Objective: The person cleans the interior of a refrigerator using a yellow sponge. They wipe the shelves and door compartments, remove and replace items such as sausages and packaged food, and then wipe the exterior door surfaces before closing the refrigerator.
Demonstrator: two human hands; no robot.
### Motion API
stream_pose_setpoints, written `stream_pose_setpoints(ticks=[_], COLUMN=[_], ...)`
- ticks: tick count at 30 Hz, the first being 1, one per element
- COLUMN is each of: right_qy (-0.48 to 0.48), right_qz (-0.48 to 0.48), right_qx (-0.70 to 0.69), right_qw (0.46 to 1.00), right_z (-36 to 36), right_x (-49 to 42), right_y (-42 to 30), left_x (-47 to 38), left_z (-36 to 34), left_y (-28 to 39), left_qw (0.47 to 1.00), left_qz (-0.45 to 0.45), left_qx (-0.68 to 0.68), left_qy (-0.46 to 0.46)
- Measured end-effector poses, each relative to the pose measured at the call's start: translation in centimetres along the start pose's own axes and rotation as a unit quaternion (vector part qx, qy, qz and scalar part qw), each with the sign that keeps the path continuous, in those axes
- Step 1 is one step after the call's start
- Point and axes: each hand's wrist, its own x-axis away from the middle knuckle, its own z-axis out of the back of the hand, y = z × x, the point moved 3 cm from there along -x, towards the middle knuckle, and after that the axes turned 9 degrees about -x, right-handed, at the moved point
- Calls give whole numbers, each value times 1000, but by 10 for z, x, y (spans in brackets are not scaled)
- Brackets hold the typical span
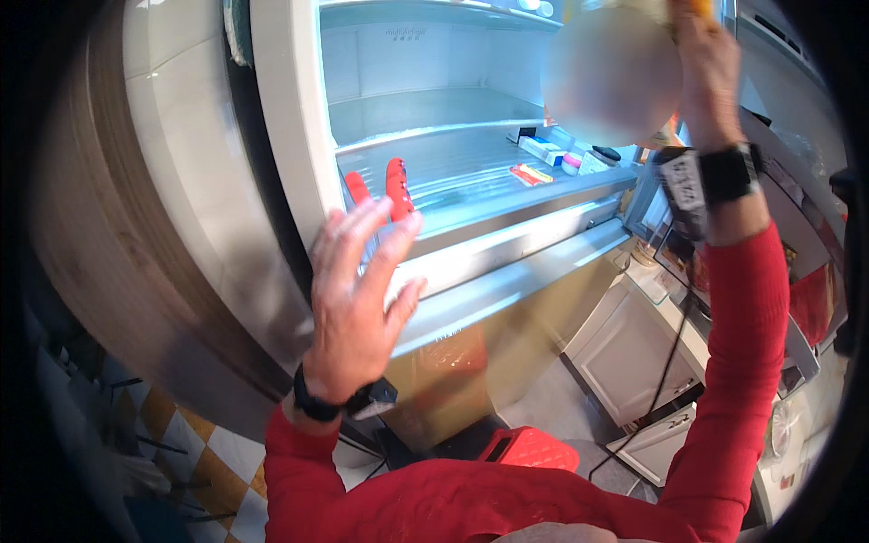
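Note:
My left hand (356, 312) is raised with its fingers apart, before the left front edge of an open refrigerator (434, 108). Just beyond its fingertips, two long red items (399, 186) rest on the lower glass shelf (455, 163); what they are is unclear. At the upper right, my right hand (709, 81) has its fingers closed around an orange-yellow item (703, 8), partly cut off by the picture's top edge. A round blurred patch beside this hand hides much of what is there. Both wrists carry black straps with small devices.
Small boxes (541, 151), a red-and-yellow packet (531, 175) and a dark-lidded container (601, 157) occupy the shelf's right side. Below are a red patterned case (529, 449) and white cabinets (628, 353). A dark cable (669, 370) hangs near my right arm. Left is a wood-grain panel (146, 237).

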Motion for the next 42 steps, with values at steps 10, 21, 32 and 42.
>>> stream_pose_setpoints(ticks=[10, 21, 32, 42], right_qy=[-202, -537, -421, -234], right_qz=[-199, 118, -138, -31], right_qx=[150, 287, 353, 323], right_qw=[947, 784, 824, 917], right_z=[-117, -147, -124, -62], right_x=[75, 98, 43, 127], right_y=[105, 87, 81, -7], left_x=[9, 6, 1, -21], left_z=[23, 22, 27, 44], left_y=[-17, -21, -22, 9], left_qw=[984, 977, 974, 970], left_qz=[-73, -82, -87, -101], left_qx=[55, 40, 43, -64], left_qy=[-155, -193, -203, -214])
